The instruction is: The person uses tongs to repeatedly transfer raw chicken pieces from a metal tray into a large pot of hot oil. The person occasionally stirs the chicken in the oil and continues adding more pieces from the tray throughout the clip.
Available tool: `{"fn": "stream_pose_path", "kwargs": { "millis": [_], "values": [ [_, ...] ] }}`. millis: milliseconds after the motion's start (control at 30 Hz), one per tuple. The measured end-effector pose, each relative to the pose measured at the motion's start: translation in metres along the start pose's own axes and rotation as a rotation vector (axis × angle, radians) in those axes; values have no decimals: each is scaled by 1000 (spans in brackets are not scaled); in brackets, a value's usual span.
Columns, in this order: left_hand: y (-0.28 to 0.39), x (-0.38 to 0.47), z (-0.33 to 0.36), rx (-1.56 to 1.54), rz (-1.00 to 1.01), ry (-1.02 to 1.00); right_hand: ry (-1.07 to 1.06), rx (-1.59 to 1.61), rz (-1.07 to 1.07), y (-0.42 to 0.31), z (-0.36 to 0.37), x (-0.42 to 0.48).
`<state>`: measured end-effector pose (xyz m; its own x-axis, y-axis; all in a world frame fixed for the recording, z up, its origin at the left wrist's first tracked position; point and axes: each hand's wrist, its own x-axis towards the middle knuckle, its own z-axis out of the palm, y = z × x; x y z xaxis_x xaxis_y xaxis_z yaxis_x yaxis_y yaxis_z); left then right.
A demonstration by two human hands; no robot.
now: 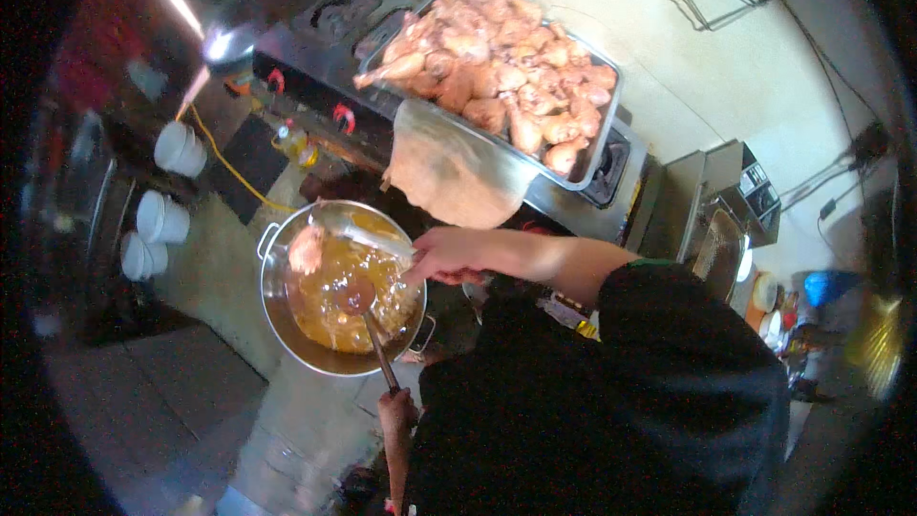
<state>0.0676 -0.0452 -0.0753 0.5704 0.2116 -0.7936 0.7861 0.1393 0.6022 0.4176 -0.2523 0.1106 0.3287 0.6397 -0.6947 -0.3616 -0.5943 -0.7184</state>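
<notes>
My right hand [448, 258] is closed around metal tongs [372, 240] that reach over a large steel pot [290, 337]. At the tongs' far end a pale piece of chicken [306, 249] lies by the pot wall; whether the tongs pinch it I cannot tell. My left hand [397, 408] grips the long handle of a ladle [383, 355]. The ladle's round bowl rests in bubbling yellow-brown oil [329, 265], among lighter bits. Beyond my right hand, a rectangular metal tray [609, 122] heaped with browned chicken pieces [494, 64] sits on the stove.
A tan sheet, perhaps cloth [455, 172], hangs below the tray. Red knobs [344, 118] line the gas stove's front [308, 89]. A yellow hose [233, 175] runs to the pot. White buckets [163, 217] and a bottle [297, 143] stand beyond it. A fryer-like appliance [716, 251] is beside the wall.
</notes>
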Motion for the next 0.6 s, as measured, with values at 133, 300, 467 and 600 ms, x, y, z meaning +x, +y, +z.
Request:
{"fn": "stream_pose_path", "kwargs": {
  "millis": [133, 300, 467, 600],
  "values": [
    [1, 18, -5, -55, -148, 59, 293, 72, -30, -10, -85, -92],
    [9, 35, -1, -79, -209, 76, 914, -106, -46, -8, -197, -180],
    [13, 40, 8, -297, -254, 32, 1184, -773, 160, 0, -286, -204],
    [11, 43, 22, -605, -188, -40, 1173, -928, 179, 3, -310, -171]
  ]
}}
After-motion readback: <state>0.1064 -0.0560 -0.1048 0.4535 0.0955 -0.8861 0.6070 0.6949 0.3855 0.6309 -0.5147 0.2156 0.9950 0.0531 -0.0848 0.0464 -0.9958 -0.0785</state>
